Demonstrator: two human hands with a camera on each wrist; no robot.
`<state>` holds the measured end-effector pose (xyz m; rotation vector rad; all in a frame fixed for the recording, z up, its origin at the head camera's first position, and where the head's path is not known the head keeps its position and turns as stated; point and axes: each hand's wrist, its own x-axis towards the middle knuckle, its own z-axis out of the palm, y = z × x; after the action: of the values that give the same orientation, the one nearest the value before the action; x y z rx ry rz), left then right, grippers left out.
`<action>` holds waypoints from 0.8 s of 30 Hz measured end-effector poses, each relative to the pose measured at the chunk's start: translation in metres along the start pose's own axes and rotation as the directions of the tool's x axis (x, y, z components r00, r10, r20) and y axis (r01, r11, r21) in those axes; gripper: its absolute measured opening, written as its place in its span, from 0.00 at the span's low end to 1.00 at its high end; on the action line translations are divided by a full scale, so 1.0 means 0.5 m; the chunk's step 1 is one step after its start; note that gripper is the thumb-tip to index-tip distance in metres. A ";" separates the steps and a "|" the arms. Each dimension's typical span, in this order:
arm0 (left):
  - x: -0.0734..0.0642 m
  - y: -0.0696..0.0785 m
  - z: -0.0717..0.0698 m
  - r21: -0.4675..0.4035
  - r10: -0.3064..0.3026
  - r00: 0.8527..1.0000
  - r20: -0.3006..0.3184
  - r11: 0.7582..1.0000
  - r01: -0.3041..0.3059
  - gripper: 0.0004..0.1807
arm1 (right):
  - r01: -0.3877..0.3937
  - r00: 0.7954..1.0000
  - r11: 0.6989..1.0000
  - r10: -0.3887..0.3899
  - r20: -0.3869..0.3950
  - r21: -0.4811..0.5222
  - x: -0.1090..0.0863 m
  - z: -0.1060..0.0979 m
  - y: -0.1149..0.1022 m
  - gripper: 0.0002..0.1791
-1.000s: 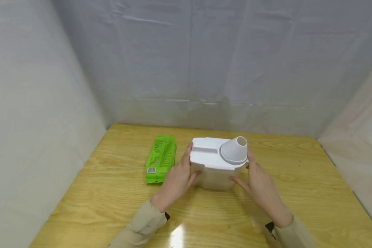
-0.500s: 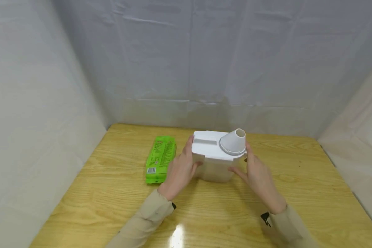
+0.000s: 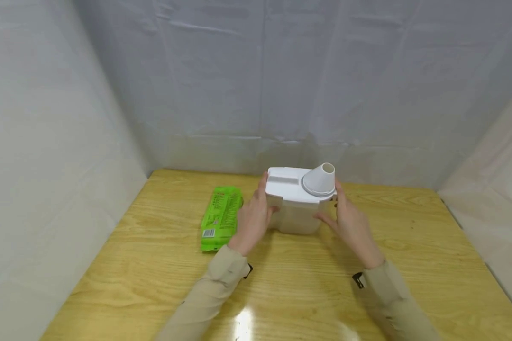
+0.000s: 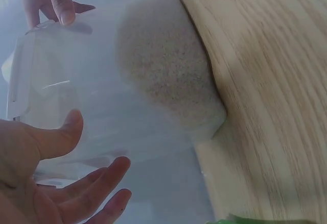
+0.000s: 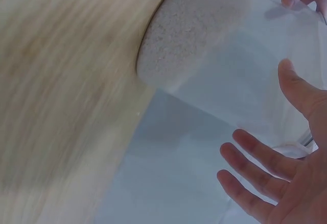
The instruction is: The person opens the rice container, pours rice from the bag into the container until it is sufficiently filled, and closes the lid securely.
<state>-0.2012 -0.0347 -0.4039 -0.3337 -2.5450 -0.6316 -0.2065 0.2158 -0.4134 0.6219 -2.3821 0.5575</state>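
A translucent storage container (image 3: 298,219) stands upright, its white lid (image 3: 281,191) topped by a white cone-shaped spout (image 3: 319,182). My left hand (image 3: 252,219) holds its left side, thumb on the near face and fingers along the side. On the opposite side my right hand (image 3: 352,228) grips in the same way. Pale, fine grains (image 4: 163,55) fill the lower part of the container, heaped at a slant in the left wrist view. Its base sits at the wooden surface in both wrist views.
Just left of the left hand, a bright green printed packet (image 3: 222,218) with a barcode lies on the wooden table (image 3: 123,265). Behind the table's far edge hangs a grey sheet (image 3: 256,85), with pale sheets at both sides.
Both hands have moved the container away from the body, toward the table's far edge, keeping their grip. The green packet stays in place.
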 end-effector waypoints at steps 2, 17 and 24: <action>0.007 0.000 0.003 -0.003 -0.027 0.999 0.021 1.000 0.027 0.52 | -0.004 1.000 1.000 0.004 0.003 0.002 0.005 0.003 0.003 0.60; 0.045 -0.012 0.018 -0.029 -0.074 0.997 0.038 0.997 0.075 0.51 | -0.072 0.996 0.997 0.070 0.060 0.024 0.034 0.023 0.021 0.60; 0.059 -0.019 0.026 -0.038 -0.087 0.995 0.051 0.995 0.089 0.51 | -0.074 0.995 0.997 0.073 0.061 0.023 0.041 0.031 0.028 0.57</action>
<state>-0.2345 -0.0329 -0.4023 -0.2555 -2.6084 -0.7169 -0.2357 0.2129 -0.4148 0.5712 -2.4658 0.6097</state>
